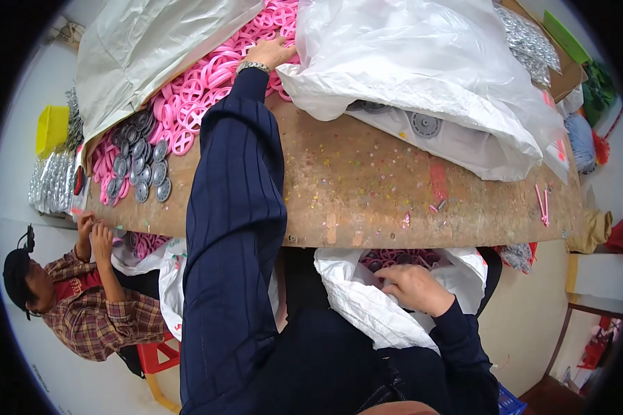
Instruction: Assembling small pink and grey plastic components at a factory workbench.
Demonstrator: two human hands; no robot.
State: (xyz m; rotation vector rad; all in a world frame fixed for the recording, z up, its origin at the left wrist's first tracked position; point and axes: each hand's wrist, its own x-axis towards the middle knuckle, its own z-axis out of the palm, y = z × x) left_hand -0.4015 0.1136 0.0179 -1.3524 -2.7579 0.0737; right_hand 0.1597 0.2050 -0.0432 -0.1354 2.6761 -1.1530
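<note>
My left hand (267,53), with a watch (253,67) at its wrist, reaches far across the table onto a heap of pink plastic rings with crossed spokes (187,104). Its fingers are stretched among the rings, beside a large white sack (422,55); no ring is plainly gripped. In my lap stands a white woven sack (356,304), its mouth spread wide. Pink and dark grey parts (401,259) show inside. Over that mouth hovers my right hand (417,288), fingers apart and loosely bent, with nothing visible in them.
Grey wheel-like discs (142,166) lie at the table's left, near another white sack (152,55). More discs (424,125) show in the right sack's mouth. Two pink sticks (543,206) lie near the worn table's (353,173) right edge. A person (97,297) sits at left.
</note>
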